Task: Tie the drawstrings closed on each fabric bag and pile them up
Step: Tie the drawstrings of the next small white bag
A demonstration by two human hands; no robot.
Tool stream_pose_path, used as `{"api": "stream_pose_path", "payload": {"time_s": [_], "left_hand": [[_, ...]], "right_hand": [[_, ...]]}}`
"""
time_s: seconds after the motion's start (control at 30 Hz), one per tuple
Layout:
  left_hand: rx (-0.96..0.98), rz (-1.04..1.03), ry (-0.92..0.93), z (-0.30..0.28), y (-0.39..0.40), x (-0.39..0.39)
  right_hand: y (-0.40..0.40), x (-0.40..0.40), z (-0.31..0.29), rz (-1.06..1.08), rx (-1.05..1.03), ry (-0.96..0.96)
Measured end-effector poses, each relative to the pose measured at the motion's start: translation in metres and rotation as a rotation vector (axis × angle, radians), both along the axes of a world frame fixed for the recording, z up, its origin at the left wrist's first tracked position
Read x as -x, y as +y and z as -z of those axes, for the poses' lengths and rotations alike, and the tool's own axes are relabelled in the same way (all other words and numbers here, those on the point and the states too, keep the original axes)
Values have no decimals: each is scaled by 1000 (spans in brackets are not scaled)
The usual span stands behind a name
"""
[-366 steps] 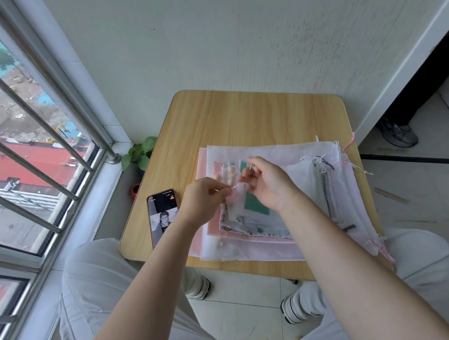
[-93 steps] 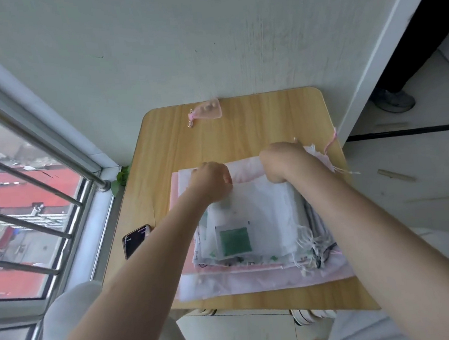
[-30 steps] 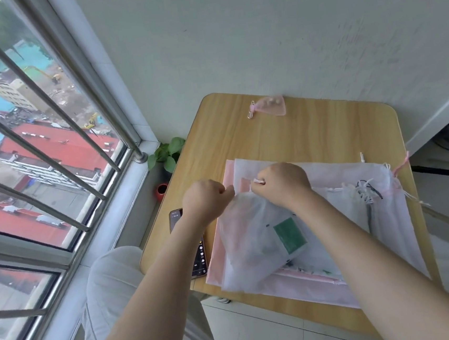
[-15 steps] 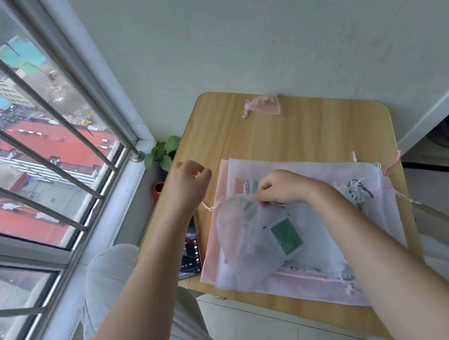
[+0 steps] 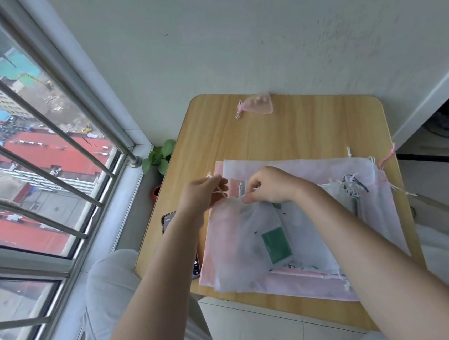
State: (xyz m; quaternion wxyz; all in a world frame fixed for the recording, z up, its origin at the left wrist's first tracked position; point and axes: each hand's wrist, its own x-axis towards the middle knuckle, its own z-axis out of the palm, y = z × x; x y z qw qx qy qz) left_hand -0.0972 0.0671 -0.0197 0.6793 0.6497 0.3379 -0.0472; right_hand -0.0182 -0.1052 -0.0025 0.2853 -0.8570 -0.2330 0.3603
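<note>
Drawn back toward the gathered mouth, the left hand (image 5: 203, 192) pinches the drawstring (image 5: 220, 190) while the right hand (image 5: 270, 184) grips the neck of the sheer bag (image 5: 241, 239), steadying it atop the stack (image 5: 361, 239) near the table (image 5: 296, 132)'s front-left corner for knotting.

A phone (image 5: 182, 237) lies on the wooden table (image 5: 296, 132), with a potted plant (image 5: 161, 156) by the barred window (image 5: 38, 160).

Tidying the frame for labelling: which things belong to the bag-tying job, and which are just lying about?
Job:
white mesh bag
its drawstring, held by both hands: left, right
stack of bags
small pink pouch

Lying about:
phone
potted plant
</note>
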Motion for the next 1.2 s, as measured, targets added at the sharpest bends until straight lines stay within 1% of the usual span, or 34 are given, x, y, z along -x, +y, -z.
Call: {"api": "stream_pose_path", "payload": {"time_s": [0.07,0.1,0.13,0.17,0.23,0.3,0.33,0.43,0.57,0.63,0.7,0.8,0.87,0.93,0.97,1.03,1.13,1.2], "left_hand": [[231,-17,-124,-3,-3,-2],[298,11,-162,-5,-4,-3],[312,55,-175,-7,-5,-4],[268,104,-164,-8,-6,-4],[60,229,-110,-7,-6,-5],[-144,364,-57,-6,-6,-7],[-199,418,-43,-7,-7,-8],[-243,523,-35,-13,-10,-9],[-171,619,-3,-21,-13,-11],[-228,677,10,-23,-16,-11],[-243,692,-16,-24,-18,-12],[-205,672,-55,-23,-16,-13],[-141,644,-59,-21,-14,-14],[1,584,-61,-20,-13,-15],[78,562,-64,-20,-13,-15],[184,553,-69,-21,-13,-15],[270,525,-52,-17,-10,-16],[279,481,-28,-10,-5,-18]], "right_hand": [[1,2,-2,-42,48,25],[1,3,-4,-61,69,33],[1,2,-6,-73,81,36],[-1,1,-9,-73,81,44],[-5,-3,-17,-38,34,80],[-11,-6,-26,56,-66,118],[-12,-8,-30,108,-120,120],[-9,-13,-38,217,-226,79],[8,-14,-38,281,-303,58],[19,-12,-35,296,-366,39],[28,-10,-33,298,-489,57],[34,-9,-31,330,-706,139],[33,-11,-24,443,-755,160],[30,-10,-17,540,-718,203],[29,-7,-15,543,-685,235],[27,-3,-11,513,-607,237],[24,-3,-6,496,-523,157],[21,-5,-6,464,-444,92]]}}
